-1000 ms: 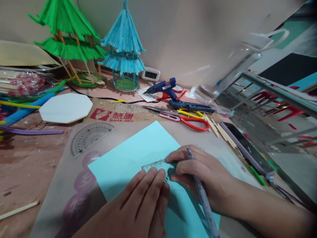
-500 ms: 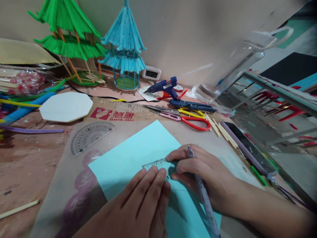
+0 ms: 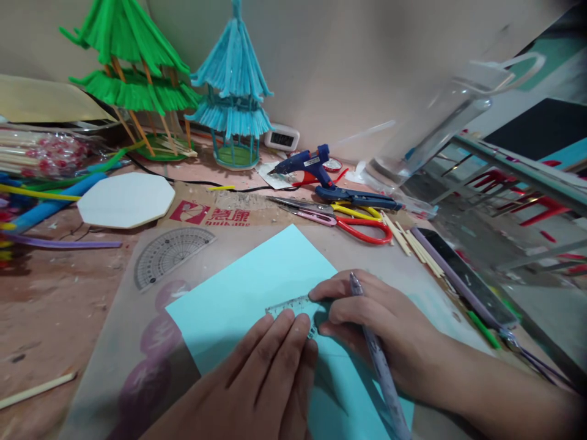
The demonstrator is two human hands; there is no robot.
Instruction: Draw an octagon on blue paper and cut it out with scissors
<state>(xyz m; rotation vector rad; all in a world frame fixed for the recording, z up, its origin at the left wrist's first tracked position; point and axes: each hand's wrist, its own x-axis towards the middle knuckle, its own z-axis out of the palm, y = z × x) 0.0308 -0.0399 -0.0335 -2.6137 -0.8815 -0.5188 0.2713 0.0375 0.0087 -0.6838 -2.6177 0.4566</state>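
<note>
A light blue paper sheet (image 3: 257,287) lies on a brown mat in front of me. A small clear ruler (image 3: 288,305) rests on it. My left hand (image 3: 266,379) lies flat, its fingertips pressing the ruler's near edge. My right hand (image 3: 376,324) grips a pen (image 3: 378,360), the pen's tip hidden under the fingers at the ruler's right end; the pen's barrel points back toward me.
A clear protractor (image 3: 169,252) and a white octagon board (image 3: 126,199) lie to the left. Behind are a blue glue gun (image 3: 305,164), red scissors (image 3: 353,225), wooden sticks (image 3: 410,241), a phone (image 3: 463,275), green (image 3: 132,73) and blue (image 3: 233,85) pavilion models.
Both hands stay on the ruler and paper. The view has shifted slightly; nothing else has moved.
</note>
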